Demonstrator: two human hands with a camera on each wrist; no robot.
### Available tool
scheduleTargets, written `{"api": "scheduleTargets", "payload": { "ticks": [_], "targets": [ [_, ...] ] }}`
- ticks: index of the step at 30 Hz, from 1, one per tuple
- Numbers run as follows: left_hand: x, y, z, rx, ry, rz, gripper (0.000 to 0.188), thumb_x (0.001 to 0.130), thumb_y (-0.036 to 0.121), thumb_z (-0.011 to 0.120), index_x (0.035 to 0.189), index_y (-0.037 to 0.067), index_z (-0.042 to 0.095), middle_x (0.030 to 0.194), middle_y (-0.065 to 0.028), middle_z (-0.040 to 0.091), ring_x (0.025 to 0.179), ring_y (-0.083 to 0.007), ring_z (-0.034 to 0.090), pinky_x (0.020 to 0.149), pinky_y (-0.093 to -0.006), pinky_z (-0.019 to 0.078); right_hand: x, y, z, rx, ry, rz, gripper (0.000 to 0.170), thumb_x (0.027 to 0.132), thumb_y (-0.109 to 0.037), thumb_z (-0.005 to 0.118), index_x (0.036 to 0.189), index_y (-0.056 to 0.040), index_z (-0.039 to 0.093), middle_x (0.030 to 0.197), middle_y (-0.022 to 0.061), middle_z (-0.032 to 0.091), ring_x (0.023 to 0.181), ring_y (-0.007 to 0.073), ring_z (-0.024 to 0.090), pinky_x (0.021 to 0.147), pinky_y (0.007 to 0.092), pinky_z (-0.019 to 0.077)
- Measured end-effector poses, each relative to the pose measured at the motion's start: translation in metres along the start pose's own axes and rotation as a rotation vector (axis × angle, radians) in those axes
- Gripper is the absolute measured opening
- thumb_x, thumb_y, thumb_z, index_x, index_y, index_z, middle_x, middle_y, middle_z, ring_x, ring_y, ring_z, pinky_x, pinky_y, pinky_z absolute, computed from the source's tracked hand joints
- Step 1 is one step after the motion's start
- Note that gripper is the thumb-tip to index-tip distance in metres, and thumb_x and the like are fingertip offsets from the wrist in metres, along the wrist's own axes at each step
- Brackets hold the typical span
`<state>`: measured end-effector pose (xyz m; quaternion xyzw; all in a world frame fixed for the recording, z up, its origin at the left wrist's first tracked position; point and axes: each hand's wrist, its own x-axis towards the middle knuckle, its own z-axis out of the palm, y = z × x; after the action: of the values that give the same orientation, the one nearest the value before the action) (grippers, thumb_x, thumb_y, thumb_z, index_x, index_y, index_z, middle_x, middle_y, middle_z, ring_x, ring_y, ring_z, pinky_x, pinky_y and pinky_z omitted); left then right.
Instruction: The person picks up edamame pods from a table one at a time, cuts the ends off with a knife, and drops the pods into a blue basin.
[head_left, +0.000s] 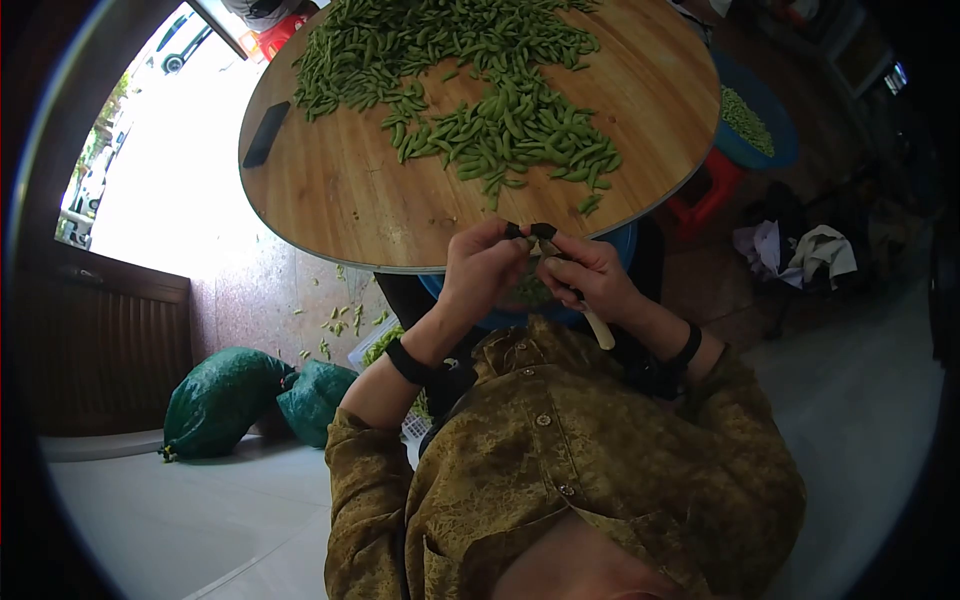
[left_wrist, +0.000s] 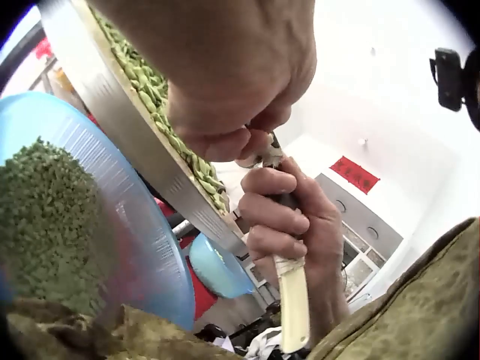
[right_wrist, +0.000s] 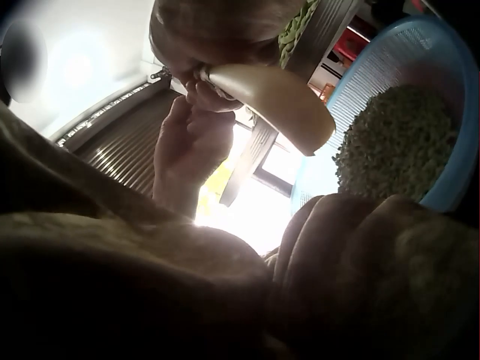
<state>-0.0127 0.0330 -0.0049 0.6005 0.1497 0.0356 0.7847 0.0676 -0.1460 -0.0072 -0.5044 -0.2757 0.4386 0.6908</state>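
My right hand (head_left: 600,285) grips a tool with a cream handle (left_wrist: 294,307), its fingers curled round the upper part and the handle's end jutting toward my body. Whitish wrapping shows where handle meets fingers. My left hand (head_left: 485,270) meets it at the tool's upper end, fingertips pinching close to a pale and dark bit (left_wrist: 270,154); I cannot tell what kind of tool it is. Black pieces show at the fingertips in the head view. Both hands are just off the near table edge, above a blue basket (left_wrist: 161,225) of small green beans (right_wrist: 394,142).
Green pods (head_left: 520,130) lie heaped on the round wooden table (head_left: 340,210), with a dark flat object (head_left: 266,134) at its left edge. Green sacks (head_left: 225,400) stand on the floor at left. Another blue basin (head_left: 780,120) with beans sits at right by a red stool (head_left: 705,195).
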Motion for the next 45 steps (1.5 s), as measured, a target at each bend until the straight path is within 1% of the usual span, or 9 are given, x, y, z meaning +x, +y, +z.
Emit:
{"api": "scheduleTargets", "payload": {
  "ticks": [6,10,12,16,21,26,31,38,45],
  "targets": [
    [0.004,-0.002,-0.003,-0.465,-0.203,-0.351,0.010,0.089,0.012,0.054,0.093,0.003,0.058,0.068,-0.0007,0.057,0.051,-0.0090,0.050,0.043,-0.0214,0.0372,0.002,0.015,-0.011,-0.726,0.022,-0.416,0.025,0.088,-0.007,0.058,0.111,0.0026,0.055,0.085,0.0084,0.060,0.074,0.0128,0.058,0.065,0.0275,0.0463],
    [0.002,-0.003,0.009,-0.024,-0.051,-0.137,0.011,0.088,0.012,0.056,0.092,0.001,0.057,0.068,-0.0028,0.059,0.052,-0.0115,0.054,0.043,-0.0261,0.0399,-0.003,0.011,-0.007,-0.659,0.023,-0.332,0.027,0.088,-0.009,0.060,0.112,0.0019,0.054,0.087,0.0067,0.060,0.077,0.0119,0.058,0.065,0.0266,0.0465],
    [-0.004,-0.004,0.008,0.098,-0.041,-0.047,0.013,0.087,0.012,0.057,0.092,0.000,0.056,0.067,-0.0048,0.059,0.053,-0.0128,0.056,0.044,-0.0286,0.0415,-0.004,0.005,0.000,-0.280,0.147,-0.101,0.028,0.090,-0.012,0.060,0.113,0.0008,0.053,0.085,0.0038,0.059,0.069,0.0093,0.055,0.060,0.0245,0.0450],
    [-0.048,0.026,-0.019,1.141,-0.080,0.477,0.011,0.085,0.009,0.056,0.088,-0.001,0.057,0.069,-0.0176,0.062,0.063,-0.0358,0.062,0.055,-0.0405,0.0466,-0.009,0.009,-0.021,-0.273,0.158,-0.020,0.028,0.092,-0.014,0.058,0.115,-0.0001,0.052,0.080,0.0008,0.057,0.060,0.0045,0.049,0.053,0.0205,0.0402],
    [-0.069,0.047,-0.067,1.619,-0.169,0.036,0.010,0.083,0.010,0.057,0.090,0.003,0.056,0.076,-0.0214,0.061,0.076,-0.0408,0.061,0.066,-0.0487,0.0474,-0.012,0.005,-0.021,-0.219,0.150,0.039,0.027,0.094,-0.016,0.056,0.115,0.0004,0.052,0.073,-0.0017,0.052,0.054,0.0009,0.041,0.048,0.0187,0.0339],
    [0.012,0.046,-0.056,1.375,-0.010,0.547,0.009,0.082,0.008,0.056,0.088,0.001,0.057,0.086,-0.0193,0.060,0.080,-0.0404,0.060,0.067,-0.0468,0.0475,0.001,0.011,-0.007,-0.231,0.087,-0.030,0.026,0.095,-0.016,0.054,0.115,0.0007,0.052,0.073,-0.0012,0.053,0.053,0.0011,0.041,0.048,0.0184,0.0328],
    [0.087,0.026,-0.062,1.406,0.198,0.576,0.014,0.080,0.010,0.058,0.091,0.002,0.059,0.091,-0.0184,0.059,0.088,-0.0388,0.059,0.075,-0.0449,0.0476,-0.002,0.009,-0.011,-0.266,0.091,-0.020,0.026,0.095,-0.012,0.051,0.117,0.0022,0.052,0.074,0.0001,0.054,0.052,0.0019,0.043,0.046,0.0176,0.0336],
    [0.095,0.033,-0.062,1.391,0.100,0.430,0.020,0.078,0.015,0.064,0.090,0.000,0.058,0.096,-0.0201,0.058,0.094,-0.0384,0.057,0.080,-0.0464,0.0451,0.002,0.010,-0.014,-0.192,0.082,-0.017,0.030,0.096,-0.013,0.048,0.123,0.0011,0.049,0.074,0.0006,0.054,0.051,0.0027,0.043,0.044,0.0177,0.0333],
    [0.074,0.028,-0.061,1.007,0.194,0.347,0.021,0.080,0.016,0.064,0.090,-0.003,0.061,0.078,-0.0189,0.064,0.074,-0.0353,0.061,0.067,-0.0417,0.0481,0.011,0.000,-0.006,-0.007,0.097,0.023,0.037,0.098,-0.014,0.042,0.134,-0.0028,0.042,0.075,0.0011,0.052,0.051,0.0043,0.043,0.043,0.0179,0.0343]
  ]
}}
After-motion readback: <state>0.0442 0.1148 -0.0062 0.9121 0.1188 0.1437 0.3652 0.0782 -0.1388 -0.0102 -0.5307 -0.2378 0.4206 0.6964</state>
